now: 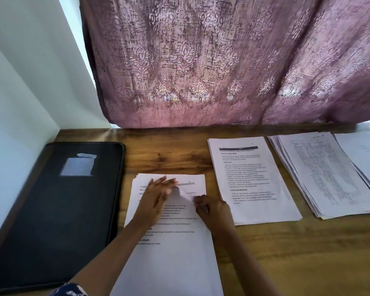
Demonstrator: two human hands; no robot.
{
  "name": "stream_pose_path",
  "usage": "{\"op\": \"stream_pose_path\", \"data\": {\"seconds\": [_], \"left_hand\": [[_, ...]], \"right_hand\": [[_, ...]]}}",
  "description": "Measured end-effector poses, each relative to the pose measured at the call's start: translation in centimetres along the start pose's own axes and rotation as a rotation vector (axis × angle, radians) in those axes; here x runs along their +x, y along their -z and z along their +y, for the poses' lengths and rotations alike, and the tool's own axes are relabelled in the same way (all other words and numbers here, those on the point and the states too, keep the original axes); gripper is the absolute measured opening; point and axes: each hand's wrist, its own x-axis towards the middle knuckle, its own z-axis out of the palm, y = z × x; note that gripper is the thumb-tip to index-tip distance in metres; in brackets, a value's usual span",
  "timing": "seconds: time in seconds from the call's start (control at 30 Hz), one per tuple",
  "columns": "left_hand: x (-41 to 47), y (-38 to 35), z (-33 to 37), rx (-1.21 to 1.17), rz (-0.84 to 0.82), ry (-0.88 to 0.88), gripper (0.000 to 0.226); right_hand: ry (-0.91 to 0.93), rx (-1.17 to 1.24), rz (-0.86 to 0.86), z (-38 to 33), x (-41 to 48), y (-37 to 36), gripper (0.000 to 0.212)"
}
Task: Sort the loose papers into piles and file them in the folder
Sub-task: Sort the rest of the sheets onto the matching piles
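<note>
- Daylight is passed through the curtain at the far side, where bright patches are seen low in the weave.
- A soft sheen is thrown on the far edge of the table.
- The left hand is smeared by motion blur.
- Straight lines are bent toward the edges by the wide lens.
- The print on the papers is rendered soft.

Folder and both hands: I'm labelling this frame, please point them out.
Folder [51, 210], head view: bare black cover below its label.
Left hand [158, 194], head view: back of hand, flat on the sheet [175, 253].
Right hand [210, 207], head view: knuckles, fingers curled at the sheet's lifted corner.
</note>
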Motion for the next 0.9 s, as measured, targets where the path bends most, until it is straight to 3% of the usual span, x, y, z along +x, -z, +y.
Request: {"op": "stream_pose_path", "data": {"seconds": [0.07,0.2,0.37,0.57,0.7,0.8,0.9], "left_hand": [[-0.2,0.1,0.1,-0.05,0.025,0.055,0.052],[-0.2,0.3,0.5,-0.027,0.029,0.077,0.046],[0.0,0.4,1.0,0.082,-0.019,0.074,0.045],[0.2,0.3,0.8,0.083,-0.012,0.088,0.046],[0.2,0.4,0.9,0.043,0.019,0.068,0.042],[0.2,0.4,1.1,0.045,0.01,0.063,0.042],[0.2,0.3,1.0,0.083,-0.019,0.08,0.046]], "right_hand": [[-0.11,0.12,-0.019,0.0,0.9,0.5,0.02],[-0.13,0.106,-0.066,-0.3,2.8,1.3,0.029],[-0.046,-0.143,-0.347,-0.7,4.2,1.5,0.074],[0.034,-0.303,-0.306,-0.2,5.5,2.1,0.056],[0.127,-0.462,-0.389,1.1,4.7,1.1,0.068],[0.108,-0.348,-0.3,0.7,4.2,1.1,0.055],[-0.026,-0.042,-0.126,-0.4,3.4,1.2,0.045]]}}
